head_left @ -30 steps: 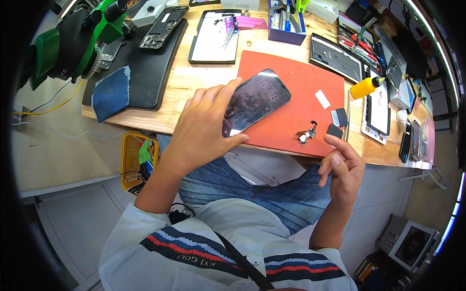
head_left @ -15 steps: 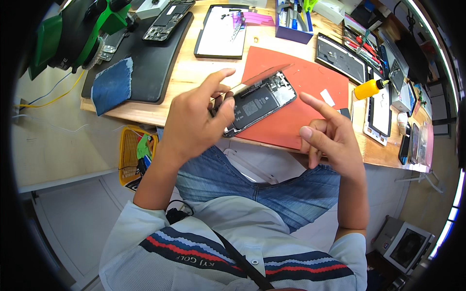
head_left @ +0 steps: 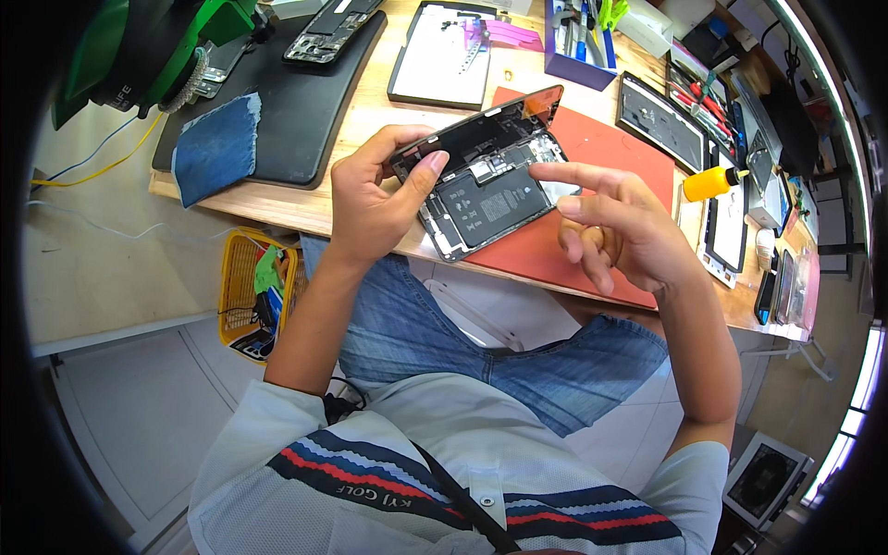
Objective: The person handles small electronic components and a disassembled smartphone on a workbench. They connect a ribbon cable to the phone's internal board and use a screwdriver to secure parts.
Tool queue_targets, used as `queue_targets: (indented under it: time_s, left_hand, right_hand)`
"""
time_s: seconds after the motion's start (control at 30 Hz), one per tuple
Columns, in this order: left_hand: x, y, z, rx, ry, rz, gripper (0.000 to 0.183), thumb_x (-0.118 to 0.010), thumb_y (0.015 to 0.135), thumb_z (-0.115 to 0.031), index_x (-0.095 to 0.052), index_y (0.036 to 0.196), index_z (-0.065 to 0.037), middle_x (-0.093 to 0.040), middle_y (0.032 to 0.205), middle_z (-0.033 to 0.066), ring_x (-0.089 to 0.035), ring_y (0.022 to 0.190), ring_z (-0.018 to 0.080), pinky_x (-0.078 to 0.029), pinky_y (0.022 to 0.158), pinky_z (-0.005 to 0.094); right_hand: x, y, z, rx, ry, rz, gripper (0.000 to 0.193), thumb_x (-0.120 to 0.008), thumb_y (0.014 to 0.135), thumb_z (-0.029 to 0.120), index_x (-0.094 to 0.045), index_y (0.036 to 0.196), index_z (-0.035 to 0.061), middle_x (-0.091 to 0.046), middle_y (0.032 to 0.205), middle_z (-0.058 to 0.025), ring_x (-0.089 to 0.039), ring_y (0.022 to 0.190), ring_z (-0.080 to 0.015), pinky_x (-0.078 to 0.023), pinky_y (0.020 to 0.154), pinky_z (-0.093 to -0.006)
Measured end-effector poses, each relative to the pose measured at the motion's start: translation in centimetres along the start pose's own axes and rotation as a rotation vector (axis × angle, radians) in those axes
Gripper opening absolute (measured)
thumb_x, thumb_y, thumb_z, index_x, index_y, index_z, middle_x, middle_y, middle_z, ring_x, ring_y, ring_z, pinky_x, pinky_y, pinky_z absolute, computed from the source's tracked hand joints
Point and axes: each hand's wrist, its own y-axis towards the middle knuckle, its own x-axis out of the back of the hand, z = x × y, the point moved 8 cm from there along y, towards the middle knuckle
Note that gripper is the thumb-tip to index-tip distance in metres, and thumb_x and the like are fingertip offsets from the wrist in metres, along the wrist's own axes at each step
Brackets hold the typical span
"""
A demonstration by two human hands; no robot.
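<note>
An opened smartphone (head_left: pixel 492 209) is tilted over the near edge of the orange-red mat, its black battery and circuit board exposed. Its screen panel (head_left: pixel 472 132) stands raised along the far side like a lid, inner face toward me. My left hand (head_left: pixel 381 190) grips the phone at its left end, thumb over the raised panel's edge. Over the phone's right end, my right hand (head_left: pixel 622 220) has its index finger stretched out to the board area and the thumb apart below it. The other fingers curl loosely, with nothing visible in them. Whether the index fingertip touches the phone, I cannot tell.
Under the phone lies the orange-red mat (head_left: pixel 615 153). A yellow bottle (head_left: pixel 710 183), phone frames and tools stand to the right. A white tray (head_left: pixel 435 69) with small parts and a blue pen box (head_left: pixel 580 67) are behind. At left are a black pad (head_left: pixel 310 139) and blue cloth (head_left: pixel 217 148).
The screen panel has swung up and tilted toward me, showing its inner face. My right hand has moved left, its index finger now over the phone. The left hand still holds on.
</note>
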Motion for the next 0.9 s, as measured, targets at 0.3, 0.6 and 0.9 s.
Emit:
queue_targets:
  time_s: [0.3,0.6,0.9]
  left_hand:
    - [0.4,0.0,0.8,0.053,-0.101,-0.009,0.017,-0.071,0.091,-0.004,-0.066,0.105,0.004,-0.070,0.087,0.0054,-0.064,0.078,0.0062,-0.053,0.068,0.0212]
    - [0.4,0.2,0.9,0.049,-0.133,-0.028,0.016,-0.070,0.091,-0.005,-0.066,0.104,0.004,-0.070,0.084,0.0057,-0.064,0.075,0.0061,-0.053,0.067,0.0211]
    - [0.4,0.2,1.1,0.059,-0.165,-0.029,0.016,-0.069,0.091,-0.004,-0.067,0.105,0.004,-0.071,0.084,0.0049,-0.064,0.075,0.0059,-0.053,0.067,0.0211]
  right_hand:
    - [-0.8,2.0,2.0,0.058,-0.656,-0.165,0.034,-0.065,0.092,0.012,-0.061,0.123,-0.0003,-0.052,0.058,0.0008,-0.047,0.041,-0.0065,-0.036,0.037,-0.0248]
    - [-2.4,3.8,4.4,0.321,-1.266,-0.226,0.014,-0.065,0.088,0.018,-0.069,0.095,0.0056,-0.065,0.067,-0.0182,-0.065,0.067,-0.0361,-0.049,0.064,-0.0455]
    - [-2.5,4.3,4.6,0.441,-1.343,-0.200,0.015,-0.069,0.087,0.018,-0.072,0.098,0.0083,-0.063,0.063,-0.0125,-0.062,0.056,-0.0251,-0.045,0.055,-0.0379]
